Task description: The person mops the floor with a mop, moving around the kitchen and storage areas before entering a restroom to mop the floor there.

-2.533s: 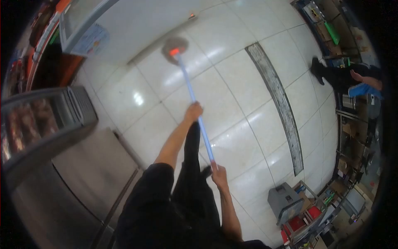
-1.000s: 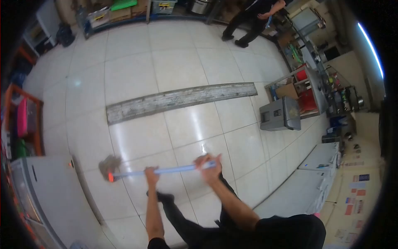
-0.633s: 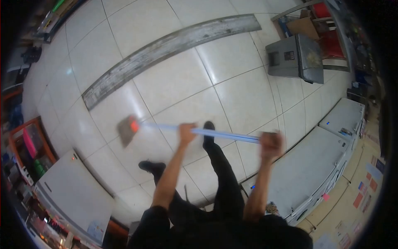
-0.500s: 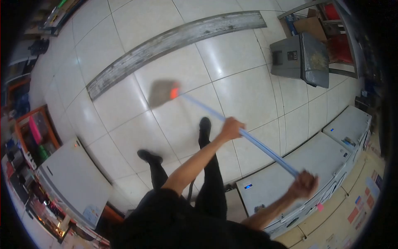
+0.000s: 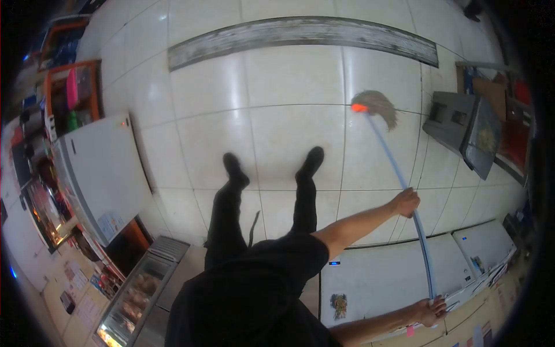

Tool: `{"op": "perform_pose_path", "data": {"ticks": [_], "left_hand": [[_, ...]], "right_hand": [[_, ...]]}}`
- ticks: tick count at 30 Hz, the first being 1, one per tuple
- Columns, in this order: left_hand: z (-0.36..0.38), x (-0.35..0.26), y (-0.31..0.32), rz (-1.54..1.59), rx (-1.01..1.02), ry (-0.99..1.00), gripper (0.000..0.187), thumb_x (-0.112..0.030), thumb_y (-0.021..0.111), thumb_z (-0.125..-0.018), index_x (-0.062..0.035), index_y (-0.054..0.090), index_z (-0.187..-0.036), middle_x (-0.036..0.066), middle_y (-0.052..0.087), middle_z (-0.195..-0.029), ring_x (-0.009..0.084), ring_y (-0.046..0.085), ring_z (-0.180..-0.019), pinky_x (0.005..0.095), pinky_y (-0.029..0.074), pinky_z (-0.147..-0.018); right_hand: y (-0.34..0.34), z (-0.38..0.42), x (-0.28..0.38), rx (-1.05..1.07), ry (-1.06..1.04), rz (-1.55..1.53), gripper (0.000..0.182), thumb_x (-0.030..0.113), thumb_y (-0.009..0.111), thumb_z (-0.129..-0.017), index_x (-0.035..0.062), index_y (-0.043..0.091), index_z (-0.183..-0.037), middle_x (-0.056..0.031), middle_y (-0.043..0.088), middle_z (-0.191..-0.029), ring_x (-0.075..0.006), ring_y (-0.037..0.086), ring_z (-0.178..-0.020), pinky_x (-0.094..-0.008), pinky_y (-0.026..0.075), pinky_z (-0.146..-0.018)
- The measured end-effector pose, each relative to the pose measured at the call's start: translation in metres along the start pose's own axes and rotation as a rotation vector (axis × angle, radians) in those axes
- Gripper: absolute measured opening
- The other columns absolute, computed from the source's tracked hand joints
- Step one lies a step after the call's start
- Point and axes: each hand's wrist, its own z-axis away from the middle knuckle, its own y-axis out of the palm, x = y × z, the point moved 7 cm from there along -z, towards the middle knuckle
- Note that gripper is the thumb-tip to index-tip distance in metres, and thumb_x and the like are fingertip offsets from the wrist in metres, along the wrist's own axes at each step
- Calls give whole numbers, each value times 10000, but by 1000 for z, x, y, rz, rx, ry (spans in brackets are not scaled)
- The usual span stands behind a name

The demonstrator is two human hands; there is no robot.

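Observation:
A string mop has a grey-brown head (image 5: 378,105) with an orange socket, resting on the tiled floor to the right of my feet. Its long pale blue handle (image 5: 388,147) slants down toward me. My left hand (image 5: 406,202) is closed around the middle of the handle, arm stretched out to the right. Close to the upper end of the handle, my right hand (image 5: 430,312) grips it beside the white chest freezer (image 5: 376,272), with fingers partly loosened.
A long grey worn board (image 5: 306,33) lies across the floor ahead. On the right stands a grey bin (image 5: 454,124) before a shelf. To the left are a white cabinet-like appliance (image 5: 107,170) and a glass display case (image 5: 139,292). A dark shoe (image 5: 473,11) shows at far top right.
The mop head has swung from the left over to the right, near the bin. Both hands moved with the handle, which now stands steeper. My view and feet have shifted.

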Motion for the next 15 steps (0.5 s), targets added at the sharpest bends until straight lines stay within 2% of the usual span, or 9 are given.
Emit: {"op": "perform_pose_path", "data": {"ticks": [4,6,8,9,10,11,12,13,15], "left_hand": [[152,58,-76,214,-329,-304,224,-181,723,-488,-76,607,-650,123,572,-725,305,521,-829,434,372,-836],[265,106,-134,305,-697,-347,237,-149,752,-477,-85,602,-649,132,551,-759,336,460,-931,471,363,-821],[367,177,-182,306,-433,-591,230,-154,740,-510,-76,570,-643,138,547,-805,352,470,-886,458,357,-814],[422,212,-209,134,-470,-709,166,-147,709,-531,-93,572,-608,103,573,-708,311,524,-776,403,402,-775],[498,234,-249,-44,-1030,-507,150,-164,680,-561,-79,564,-602,101,570,-645,301,542,-701,395,422,-707],[566,288,-257,-122,-965,-587,147,-157,665,-589,-68,566,-652,104,578,-669,283,549,-712,384,426,-711],[626,311,-294,-89,-594,-1009,188,-141,663,-611,-56,588,-761,116,593,-780,279,554,-788,377,431,-765],[736,409,-236,-31,-833,-851,175,-109,613,-635,-51,558,-790,144,552,-828,336,499,-874,438,386,-822],[864,424,-286,-591,-658,-652,326,-181,720,-597,-78,628,-893,120,605,-941,309,541,-927,431,410,-840]], "right_hand": [[109,106,17,66,-115,191,303,127,441,-855,123,308,-583,3,199,-497,-107,229,-442,-272,279,-466],[139,164,-25,546,113,-95,335,210,443,-870,144,308,-571,32,179,-485,-91,196,-436,-255,215,-430],[178,260,-71,586,187,20,315,220,387,-852,154,273,-566,45,186,-491,-89,177,-449,-264,180,-431],[191,311,-114,778,416,-136,207,228,452,-810,110,420,-642,26,288,-525,-98,268,-469,-253,290,-477],[232,391,-131,1023,589,-227,166,233,483,-757,86,457,-684,16,345,-542,-109,328,-483,-247,342,-498],[246,461,-156,1080,531,-72,158,194,471,-783,96,430,-666,8,352,-535,-126,336,-474,-242,336,-494],[257,528,-170,1138,541,-39,171,181,468,-804,90,443,-661,1,365,-544,-130,351,-488,-248,339,-503],[258,602,-178,1229,571,-28,189,168,465,-824,83,456,-656,-7,378,-553,-133,366,-503,-253,343,-513],[230,724,-202,1301,725,-26,232,141,460,-866,69,482,-646,-22,403,-570,-141,397,-532,-265,350,-532]]}}
